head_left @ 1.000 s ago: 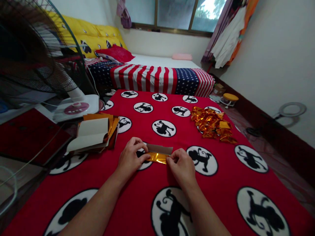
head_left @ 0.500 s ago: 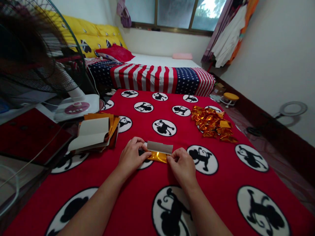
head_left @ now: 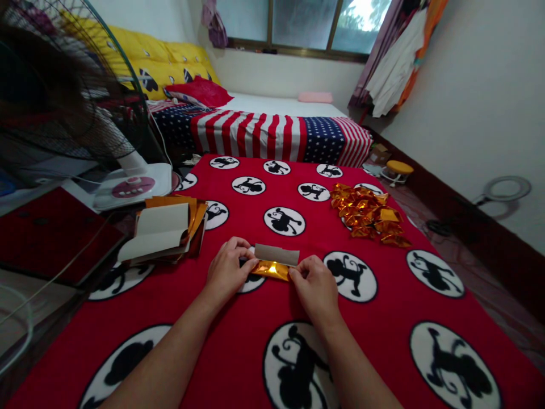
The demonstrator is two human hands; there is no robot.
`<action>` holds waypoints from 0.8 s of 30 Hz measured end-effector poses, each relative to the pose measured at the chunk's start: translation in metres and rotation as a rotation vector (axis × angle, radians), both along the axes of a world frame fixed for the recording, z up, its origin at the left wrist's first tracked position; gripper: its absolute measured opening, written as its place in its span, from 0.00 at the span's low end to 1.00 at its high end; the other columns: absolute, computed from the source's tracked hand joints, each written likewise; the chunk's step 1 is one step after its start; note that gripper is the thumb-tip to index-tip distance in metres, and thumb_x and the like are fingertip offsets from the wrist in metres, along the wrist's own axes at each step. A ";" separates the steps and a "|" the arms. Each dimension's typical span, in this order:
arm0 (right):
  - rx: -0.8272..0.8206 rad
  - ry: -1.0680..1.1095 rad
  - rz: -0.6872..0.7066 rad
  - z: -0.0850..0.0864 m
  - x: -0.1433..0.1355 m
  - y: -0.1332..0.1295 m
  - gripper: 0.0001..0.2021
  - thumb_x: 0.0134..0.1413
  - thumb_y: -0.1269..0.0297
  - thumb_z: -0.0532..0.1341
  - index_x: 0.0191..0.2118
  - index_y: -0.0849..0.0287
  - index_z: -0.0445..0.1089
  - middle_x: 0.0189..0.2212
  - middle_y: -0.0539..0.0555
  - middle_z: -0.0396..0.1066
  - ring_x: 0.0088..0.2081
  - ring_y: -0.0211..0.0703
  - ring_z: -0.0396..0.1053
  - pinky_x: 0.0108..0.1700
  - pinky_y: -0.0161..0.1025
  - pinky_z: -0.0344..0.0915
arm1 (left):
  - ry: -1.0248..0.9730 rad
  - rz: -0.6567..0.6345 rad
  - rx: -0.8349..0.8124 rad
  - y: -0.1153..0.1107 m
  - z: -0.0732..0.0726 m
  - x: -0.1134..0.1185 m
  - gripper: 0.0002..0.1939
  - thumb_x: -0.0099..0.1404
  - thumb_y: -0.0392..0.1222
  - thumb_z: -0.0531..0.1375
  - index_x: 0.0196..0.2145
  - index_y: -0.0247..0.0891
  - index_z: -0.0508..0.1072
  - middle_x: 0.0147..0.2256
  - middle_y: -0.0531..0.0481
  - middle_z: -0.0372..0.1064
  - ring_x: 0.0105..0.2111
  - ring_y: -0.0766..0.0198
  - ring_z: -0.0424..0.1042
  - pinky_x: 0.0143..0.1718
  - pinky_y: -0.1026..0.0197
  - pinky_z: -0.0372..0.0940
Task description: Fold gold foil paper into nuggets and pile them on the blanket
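Observation:
A sheet of gold foil paper (head_left: 273,269) lies partly rolled or folded on the red cloth, its shiny side forming a strip nearest me and its grey back standing up behind. My left hand (head_left: 230,266) pinches the left end of the strip between thumb and fingers. At the right end, my right hand (head_left: 315,284) grips the foil with thumb and forefinger. To the left lies a stack of foil paper sheets (head_left: 159,227), the top ones pale side up. Over on the right sits a heap of folded gold foil pieces (head_left: 368,216).
The red cloth (head_left: 238,352) with monkey prints covers the surface before me. A fan with a white base (head_left: 136,184) stands at the left beside a dark red box (head_left: 51,233). Beyond the far edge is a bed (head_left: 264,133); a yellow stool (head_left: 399,168) stands on the floor at right.
My left thumb has shifted slightly left and up along the foil strip, and the strip's left end looks a little more curled. My right hand has hardly moved.

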State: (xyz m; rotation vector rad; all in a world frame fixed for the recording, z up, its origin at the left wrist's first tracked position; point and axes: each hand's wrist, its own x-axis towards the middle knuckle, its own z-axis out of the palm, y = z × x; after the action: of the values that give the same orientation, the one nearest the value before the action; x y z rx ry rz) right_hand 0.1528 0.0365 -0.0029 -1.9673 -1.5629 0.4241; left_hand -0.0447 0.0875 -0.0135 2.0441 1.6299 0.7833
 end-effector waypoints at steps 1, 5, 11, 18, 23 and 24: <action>-0.002 -0.005 -0.001 0.001 0.000 0.000 0.10 0.52 0.67 0.60 0.22 0.58 0.66 0.26 0.48 0.65 0.29 0.37 0.64 0.31 0.35 0.52 | 0.003 0.003 0.003 0.000 0.000 0.000 0.07 0.59 0.42 0.61 0.25 0.41 0.75 0.42 0.51 0.68 0.43 0.59 0.68 0.48 0.56 0.63; -0.013 -0.028 -0.012 0.003 -0.001 0.001 0.09 0.53 0.67 0.59 0.22 0.58 0.66 0.27 0.49 0.65 0.28 0.37 0.63 0.30 0.35 0.51 | 0.011 0.009 0.017 -0.001 0.001 0.001 0.06 0.58 0.42 0.61 0.25 0.41 0.75 0.41 0.51 0.68 0.42 0.60 0.68 0.47 0.56 0.63; -0.004 -0.061 -0.024 0.003 -0.003 0.002 0.10 0.53 0.68 0.59 0.22 0.58 0.66 0.27 0.49 0.66 0.28 0.36 0.63 0.30 0.35 0.51 | 0.003 0.012 0.043 -0.001 0.000 0.001 0.06 0.58 0.42 0.61 0.25 0.41 0.75 0.41 0.51 0.68 0.41 0.60 0.69 0.46 0.57 0.64; 0.002 -0.131 -0.026 0.001 -0.005 0.002 0.09 0.55 0.67 0.59 0.24 0.58 0.65 0.28 0.49 0.66 0.29 0.37 0.64 0.30 0.35 0.49 | 0.005 0.007 0.037 0.000 -0.001 0.001 0.06 0.59 0.42 0.61 0.25 0.41 0.75 0.40 0.50 0.68 0.41 0.60 0.69 0.47 0.56 0.64; 0.002 -0.180 -0.025 0.000 -0.006 0.001 0.09 0.56 0.66 0.59 0.25 0.58 0.65 0.29 0.49 0.66 0.30 0.38 0.63 0.30 0.36 0.49 | 0.013 0.011 0.046 -0.001 -0.002 0.002 0.06 0.59 0.42 0.61 0.26 0.40 0.74 0.40 0.50 0.68 0.41 0.60 0.68 0.47 0.56 0.64; 0.004 -0.190 -0.024 -0.001 -0.006 0.001 0.09 0.56 0.66 0.58 0.25 0.58 0.65 0.29 0.50 0.66 0.30 0.38 0.63 0.30 0.36 0.49 | 0.016 0.011 0.050 -0.001 -0.002 0.002 0.06 0.59 0.42 0.61 0.26 0.40 0.74 0.40 0.50 0.68 0.41 0.60 0.68 0.47 0.56 0.64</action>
State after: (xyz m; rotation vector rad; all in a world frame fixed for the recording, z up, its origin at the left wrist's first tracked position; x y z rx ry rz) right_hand 0.1466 0.0376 -0.0036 -2.0716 -1.6514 0.2292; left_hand -0.0426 0.0866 -0.0152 2.0818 1.6474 0.8218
